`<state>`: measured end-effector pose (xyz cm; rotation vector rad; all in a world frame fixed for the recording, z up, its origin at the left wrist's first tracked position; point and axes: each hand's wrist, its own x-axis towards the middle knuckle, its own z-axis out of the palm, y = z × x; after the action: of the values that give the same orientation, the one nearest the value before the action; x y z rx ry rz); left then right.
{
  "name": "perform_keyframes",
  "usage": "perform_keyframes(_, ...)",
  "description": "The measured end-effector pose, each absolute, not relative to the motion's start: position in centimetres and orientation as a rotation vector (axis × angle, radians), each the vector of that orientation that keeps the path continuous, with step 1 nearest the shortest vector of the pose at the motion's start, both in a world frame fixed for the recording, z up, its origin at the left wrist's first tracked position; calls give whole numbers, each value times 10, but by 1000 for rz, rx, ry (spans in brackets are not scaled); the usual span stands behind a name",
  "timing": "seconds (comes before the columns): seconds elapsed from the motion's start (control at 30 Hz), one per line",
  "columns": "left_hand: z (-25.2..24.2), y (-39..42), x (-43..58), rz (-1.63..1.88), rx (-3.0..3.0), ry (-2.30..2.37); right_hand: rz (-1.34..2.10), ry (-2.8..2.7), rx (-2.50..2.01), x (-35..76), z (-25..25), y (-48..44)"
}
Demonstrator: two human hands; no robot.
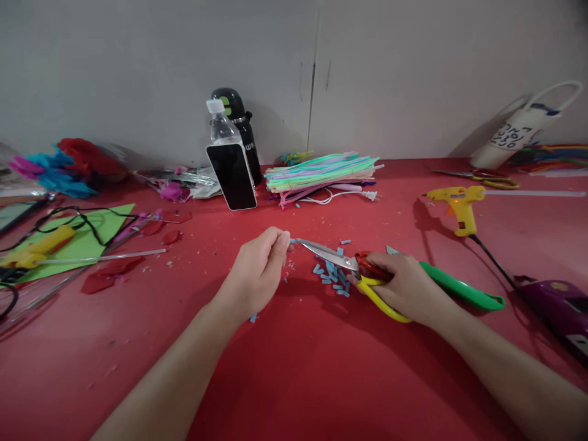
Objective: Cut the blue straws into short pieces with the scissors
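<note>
Between the thumb and fingers of my left hand (257, 269) a thin blue strip (293, 241) is pinched, with only its short end showing. My right hand (404, 282) is wrapped round the scissors (328, 254), which have one red and one yellow handle. Their blade tips meet the end of the strip, and the blades look nearly closed. Below the blades lies a loose pile of short blue cut pieces (337, 278) on the red table (285, 373). Most of the strip is hidden inside my left hand.
A green-handled cutter (462, 286) lies beside my right hand. Farther right is a yellow glue gun (459, 202) with its cord. Pipe cleaners (321, 171) are bundled at the back, near a phone (232, 176) leaning on a bottle. Another glue gun (37, 248) rests on green paper at left.
</note>
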<state>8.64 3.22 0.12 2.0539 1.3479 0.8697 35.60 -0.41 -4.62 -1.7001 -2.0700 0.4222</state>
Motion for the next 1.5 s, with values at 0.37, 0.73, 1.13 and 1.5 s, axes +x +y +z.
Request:
perform_keyframes(0.37,2,32,86,877,2048,1346,472,-2028,-1706,356,-47,-4)
perform_keyframes(0.73,2,32,86,853,2049,1345,473,-2055,-1704,355,-44,-3)
perform_keyframes(1.13,-1,36,80,848,2116,1364,478,-2047,-1713,359,-46,-3)
perform_keyframes(1.5,-1,38,80,842,2183,1347,494,-2057,-1731,359,-46,-4)
